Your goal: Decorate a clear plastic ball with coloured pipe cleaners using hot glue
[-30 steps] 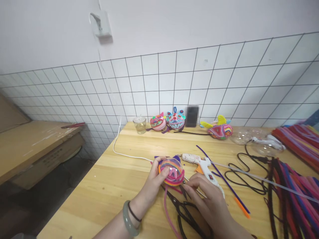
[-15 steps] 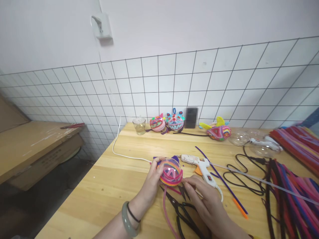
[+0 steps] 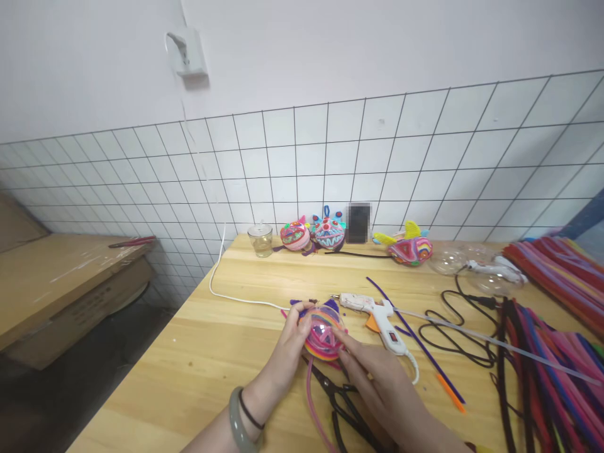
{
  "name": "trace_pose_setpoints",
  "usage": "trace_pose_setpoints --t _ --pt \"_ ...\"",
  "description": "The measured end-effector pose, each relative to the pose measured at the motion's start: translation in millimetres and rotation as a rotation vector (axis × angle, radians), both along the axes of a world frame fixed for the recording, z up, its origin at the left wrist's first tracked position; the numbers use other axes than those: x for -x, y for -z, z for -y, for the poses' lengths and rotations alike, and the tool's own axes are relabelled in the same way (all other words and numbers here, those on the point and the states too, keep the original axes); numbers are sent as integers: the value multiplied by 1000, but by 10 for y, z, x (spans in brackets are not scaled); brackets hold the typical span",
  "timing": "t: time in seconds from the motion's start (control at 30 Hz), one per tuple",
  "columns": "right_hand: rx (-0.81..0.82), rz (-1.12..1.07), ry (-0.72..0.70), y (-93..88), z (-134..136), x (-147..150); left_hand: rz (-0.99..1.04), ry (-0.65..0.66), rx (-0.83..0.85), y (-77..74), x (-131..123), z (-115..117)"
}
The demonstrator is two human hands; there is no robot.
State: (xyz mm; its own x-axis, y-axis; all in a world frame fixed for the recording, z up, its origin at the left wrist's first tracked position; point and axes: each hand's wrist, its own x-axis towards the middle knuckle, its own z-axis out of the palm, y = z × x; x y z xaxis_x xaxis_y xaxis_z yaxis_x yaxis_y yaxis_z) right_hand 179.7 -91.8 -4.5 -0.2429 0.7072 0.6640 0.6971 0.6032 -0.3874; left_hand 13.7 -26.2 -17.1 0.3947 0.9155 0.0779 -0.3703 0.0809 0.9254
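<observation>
A clear ball wrapped in colored fuzzy strips [image 3: 321, 330] is held over the wooden table [image 3: 226, 352]. My left hand [image 3: 286, 343] grips its left side, thumb on the front. My right hand [image 3: 372, 371] has its fingertips pressed on the ball's right side, the fingers close together. A pink strip [image 3: 311, 402] hangs from the ball's underside toward the table's front. Black scissors [image 3: 340, 396] lie under and beside my right hand, partly covered by it. Just right of the ball rests a white glue gun [image 3: 377, 313] with an orange trigger.
Finished fuzzy ball figures [image 3: 329, 233] stand along the wall beside a glass cup [image 3: 262, 240]. Clear empty balls [image 3: 493, 277], a black cable [image 3: 453, 327] and bundles of colored strips [image 3: 557, 365] lie at the right. A purple strip [image 3: 419, 346] lies behind the glue gun.
My right hand has moved left and up onto the ball's face. The ball is turned slightly, and the whole view has shifted a little.
</observation>
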Motion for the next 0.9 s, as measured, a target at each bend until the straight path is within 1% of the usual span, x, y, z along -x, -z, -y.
trace_pose_setpoints --t 0.13,0.23,0.37,0.5,0.67,0.77,0.9 --pt "-120 10 1 -30 -18 -22 -35 45 4 46 -1 -4" --pt "-169 19 13 -13 -27 -42 -39 86 10 26 0 19" --pt "-183 23 23 9 -35 -45 -99 98 -6 -51 10 63" --pt "-198 22 37 -26 -36 -30 -121 98 -1 -107 14 91" --pt "-183 16 24 -36 -29 -21 -136 105 -6 -116 10 92" --pt "-167 14 22 -3 -30 -24 -137 80 -23 -119 10 87" --pt "-183 29 22 22 -44 -27 -152 54 -36 -130 8 94"
